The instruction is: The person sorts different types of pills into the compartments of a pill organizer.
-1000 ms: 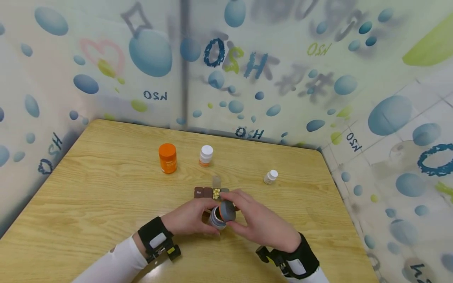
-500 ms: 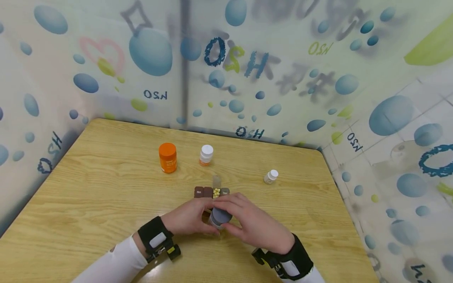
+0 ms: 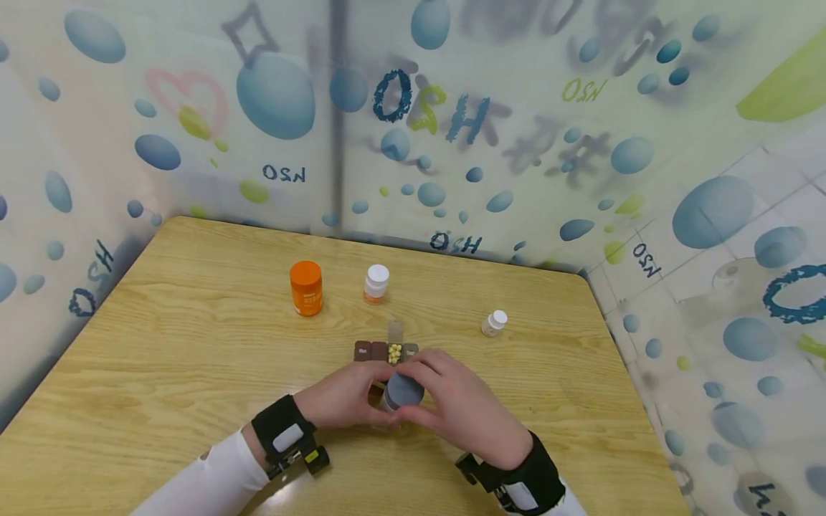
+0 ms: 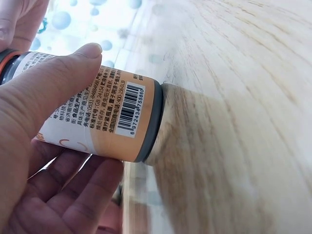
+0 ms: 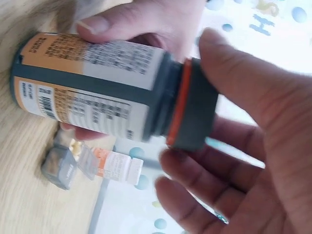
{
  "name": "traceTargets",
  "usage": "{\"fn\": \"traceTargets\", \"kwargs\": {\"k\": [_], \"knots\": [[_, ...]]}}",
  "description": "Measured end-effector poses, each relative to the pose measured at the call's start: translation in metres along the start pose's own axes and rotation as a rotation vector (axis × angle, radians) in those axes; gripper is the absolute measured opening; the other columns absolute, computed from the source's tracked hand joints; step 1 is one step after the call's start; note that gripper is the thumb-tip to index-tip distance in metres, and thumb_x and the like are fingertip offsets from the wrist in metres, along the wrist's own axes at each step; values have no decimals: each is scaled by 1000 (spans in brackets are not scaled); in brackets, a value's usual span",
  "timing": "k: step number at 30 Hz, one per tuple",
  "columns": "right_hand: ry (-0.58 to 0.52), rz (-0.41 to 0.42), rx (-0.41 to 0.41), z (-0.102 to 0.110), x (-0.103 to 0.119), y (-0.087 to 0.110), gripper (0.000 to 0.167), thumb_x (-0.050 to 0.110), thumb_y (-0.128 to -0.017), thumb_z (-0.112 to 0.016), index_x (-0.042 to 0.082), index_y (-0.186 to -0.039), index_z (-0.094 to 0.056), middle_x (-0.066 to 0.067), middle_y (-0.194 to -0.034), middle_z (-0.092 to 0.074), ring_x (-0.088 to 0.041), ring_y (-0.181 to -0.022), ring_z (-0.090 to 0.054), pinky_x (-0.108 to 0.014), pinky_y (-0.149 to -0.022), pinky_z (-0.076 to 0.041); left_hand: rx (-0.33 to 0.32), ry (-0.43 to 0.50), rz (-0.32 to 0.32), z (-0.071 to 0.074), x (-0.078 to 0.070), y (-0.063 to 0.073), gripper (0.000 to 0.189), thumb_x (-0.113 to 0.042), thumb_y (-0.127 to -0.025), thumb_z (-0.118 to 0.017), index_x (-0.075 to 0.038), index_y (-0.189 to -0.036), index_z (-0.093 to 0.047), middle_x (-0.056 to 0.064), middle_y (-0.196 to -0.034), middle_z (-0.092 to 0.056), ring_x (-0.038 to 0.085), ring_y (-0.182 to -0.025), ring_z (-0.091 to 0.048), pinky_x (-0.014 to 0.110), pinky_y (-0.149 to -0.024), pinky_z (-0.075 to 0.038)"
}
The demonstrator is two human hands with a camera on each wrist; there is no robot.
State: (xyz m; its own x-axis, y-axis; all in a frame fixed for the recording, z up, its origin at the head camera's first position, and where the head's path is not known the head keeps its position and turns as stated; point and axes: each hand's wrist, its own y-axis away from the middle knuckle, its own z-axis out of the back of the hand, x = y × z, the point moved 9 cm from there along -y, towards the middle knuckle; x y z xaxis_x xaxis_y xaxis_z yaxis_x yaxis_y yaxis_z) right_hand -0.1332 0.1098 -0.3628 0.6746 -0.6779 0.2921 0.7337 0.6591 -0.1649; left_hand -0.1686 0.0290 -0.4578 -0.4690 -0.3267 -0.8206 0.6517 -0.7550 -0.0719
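My left hand [image 3: 351, 394] grips the body of a supplement bottle [image 4: 127, 112] with a white and orange printed label and a dark base. It stands upright on the table, base down, in the left wrist view. My right hand [image 3: 461, 408] pinches the dark grey screw cap [image 3: 405, 391] between thumb and fingers. At the bottle's mouth, the cap shows an orange ring along its lower edge [image 5: 179, 105], with some dark neck visible below. Just beyond the hands lies a brown and grey pill organizer [image 3: 371, 350]. One raised lid [image 3: 395, 331] exposes pale yellow tablets [image 3: 395, 352]; the hands hide its near part.
An orange jar [image 3: 306, 289] stands at the back left of the wooden table [image 3: 193, 344]. Right of it is a white-capped bottle with an orange label band [image 3: 376, 284]. A smaller white bottle [image 3: 494, 323] stands farther right. A patterned curtain [image 3: 290, 208] hangs behind the table.
The cap was tilted off the open mouth a second ago; my right hand has brought it down level over the bottle. The left hand stays in place on the bottle.
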Motion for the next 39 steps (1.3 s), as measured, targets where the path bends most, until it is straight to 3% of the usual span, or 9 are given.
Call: {"fn": "traceTargets", "kwargs": {"k": [3,9,13,18,21,28,35,39], "knots": [[-8,5,18,1,0,2,53,50,-79,-63,23,-124,-53,10,-115,-47,-2,-100,-45,-22,-84,-45,4,-1,10,0,1,0,48,-47,-71,-73,-38,-113,-52,-20,-108,-54,0,-93,-53,23,-81,-45],[49,-36,-39,3,-4,2,60,61,-72,-62,20,-115,-54,10,-103,-49,-2,-89,-45,-21,-76,-45,3,-3,0,-1,1,-1,48,-54,-69,-71,-39,-111,-53,-21,-108,-55,0,-94,-53,24,-82,-44],[56,-17,-29,2,-3,1,66,62,-73,-61,21,-124,-52,11,-114,-48,-3,-100,-45,-24,-84,-44,-4,-11,-12,-1,0,-1,48,-55,-70,-69,-39,-112,-53,-21,-107,-55,0,-93,-53,23,-82,-44],[29,20,26,0,-2,4,57,51,-83,-59,29,-133,-45,15,-127,-43,-2,-113,-42,-26,-90,-42,-11,-13,-17,1,-3,0,53,-47,-70,-73,-37,-117,-50,-20,-108,-55,0,-92,-53,22,-81,-44],[23,4,28,-1,-3,3,52,51,-84,-58,29,-130,-48,16,-123,-45,0,-108,-43,-25,-87,-44,-11,-16,-10,1,-2,0,52,-46,-70,-74,-37,-116,-51,-20,-108,-55,1,-91,-53,22,-80,-44],[67,-83,-28,-4,-7,-1,54,64,-77,-55,22,-110,-53,13,-97,-46,-1,-79,-43,-19,-66,-44,-7,-6,0,0,1,0,43,-45,-71,-74,-38,-109,-55,-19,-102,-56,2,-88,-53,22,-78,-44],[6,-16,29,0,-5,3,64,53,-81,-60,25,-135,-41,10,-127,-43,-5,-111,-45,-26,-90,-43,-8,-16,-13,-1,0,-1,46,-50,-70,-72,-37,-111,-53,-20,-105,-56,0,-92,-53,22,-81,-44],[-32,31,44,2,0,4,57,43,-84,-62,23,-134,-43,8,-128,-43,-5,-112,-44,-26,-89,-44,-12,-13,-21,0,0,0,51,-47,-70,-74,-37,-114,-52,-21,-106,-55,-1,-92,-54,22,-81,-44]]}}
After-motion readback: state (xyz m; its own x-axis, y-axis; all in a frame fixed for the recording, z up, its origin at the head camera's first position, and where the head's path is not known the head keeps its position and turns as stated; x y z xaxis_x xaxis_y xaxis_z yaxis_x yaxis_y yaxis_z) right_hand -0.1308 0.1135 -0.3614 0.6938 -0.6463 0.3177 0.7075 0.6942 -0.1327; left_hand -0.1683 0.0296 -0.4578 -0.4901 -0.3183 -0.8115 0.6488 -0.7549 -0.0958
